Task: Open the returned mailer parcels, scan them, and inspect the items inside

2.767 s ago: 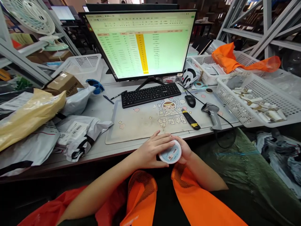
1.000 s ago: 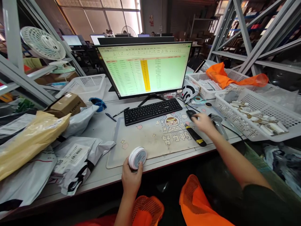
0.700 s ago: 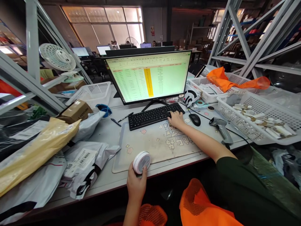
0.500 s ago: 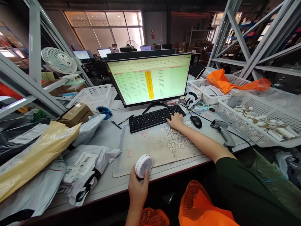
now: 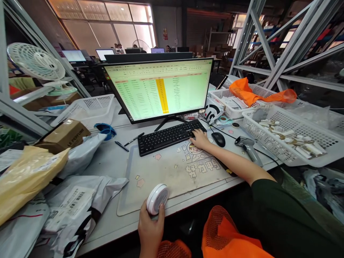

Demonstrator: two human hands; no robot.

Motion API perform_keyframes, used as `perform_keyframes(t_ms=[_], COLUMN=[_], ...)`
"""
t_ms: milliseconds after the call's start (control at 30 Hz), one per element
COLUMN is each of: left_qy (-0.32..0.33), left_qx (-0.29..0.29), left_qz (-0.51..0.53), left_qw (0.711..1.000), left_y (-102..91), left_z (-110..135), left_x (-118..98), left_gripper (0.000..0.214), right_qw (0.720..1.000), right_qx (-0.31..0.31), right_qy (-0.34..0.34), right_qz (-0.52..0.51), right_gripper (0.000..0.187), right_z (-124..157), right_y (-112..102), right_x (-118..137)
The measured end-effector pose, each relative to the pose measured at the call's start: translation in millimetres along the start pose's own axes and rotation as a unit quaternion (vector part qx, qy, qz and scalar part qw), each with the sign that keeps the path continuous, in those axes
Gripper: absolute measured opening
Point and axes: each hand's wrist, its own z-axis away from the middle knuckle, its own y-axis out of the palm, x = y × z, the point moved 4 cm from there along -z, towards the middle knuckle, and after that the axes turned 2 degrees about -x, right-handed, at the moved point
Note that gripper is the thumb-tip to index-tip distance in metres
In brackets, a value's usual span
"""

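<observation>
My left hand [image 5: 152,229] grips a small round white jar [image 5: 158,199] between thumb and fingers, over the desk's front edge. The jar is tilted, with a grey printed face towards me. On the right end of the black keyboard [image 5: 169,138] lies my right hand [image 5: 199,139], its fingers stretched over the number keys and holding nothing. A black mouse [image 5: 218,139] lies just right of that hand. Behind the keyboard stands a monitor [image 5: 161,93] showing a spreadsheet with one yellow column.
Mailing bags [image 5: 77,204] and a brown carton [image 5: 64,136] crowd the left side. A barcode scanner [image 5: 248,148] lies right of the mouse, beside a white basket [image 5: 290,139] of small bottles. Pens [image 5: 122,146] lie left of the keyboard; a fan [image 5: 37,61] stands far left.
The view has turned slightly right, so the desk appears further left. My right hand has shifted slightly rightward over the keyboard. The jar stays in my left hand.
</observation>
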Motion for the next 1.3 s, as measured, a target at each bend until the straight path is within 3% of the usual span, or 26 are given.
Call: perform_keyframes(t_ms=[300, 533, 700, 800, 1067, 1300], left_qy=[0.026, 0.032, 0.019, 0.023, 0.051, 0.044], left_qx=[-0.031, -0.061, -0.063, -0.067, -0.077, -0.079], left_qz=[-0.01, -0.022, -0.033, -0.038, -0.039, -0.03], left_qw=[0.999, 0.997, 0.997, 0.997, 0.995, 0.995], left_y=[3.4, 6.1, 7.0, 7.7, 9.6, 8.1], left_z=[1.6, 5.8, 6.4, 6.5, 6.5, 6.1], left_x=[0.2, -0.3, -3.6, -3.8, -2.7, -5.1], left_gripper=[0.069, 0.063, 0.06, 0.059, 0.052, 0.047], right_qw=[0.998, 0.996, 0.997, 0.998, 0.997, 0.994], right_qx=[-0.043, -0.056, -0.035, -0.03, -0.017, -0.021], right_qy=[-0.041, -0.068, -0.064, -0.059, -0.069, -0.104], right_qz=[-0.011, -0.007, 0.001, 0.007, 0.025, 0.017], right_gripper=[0.052, 0.043, 0.054, 0.058, 0.054, 0.062], right_z=[-0.7, -30.8, -50.7, -42.5, 13.0, 18.6], right_y=[-13.5, -0.2, 10.8, 8.3, 2.6, 3.5], right_x=[2.6, 42.2, 65.1, 61.0, 16.5, 22.9])
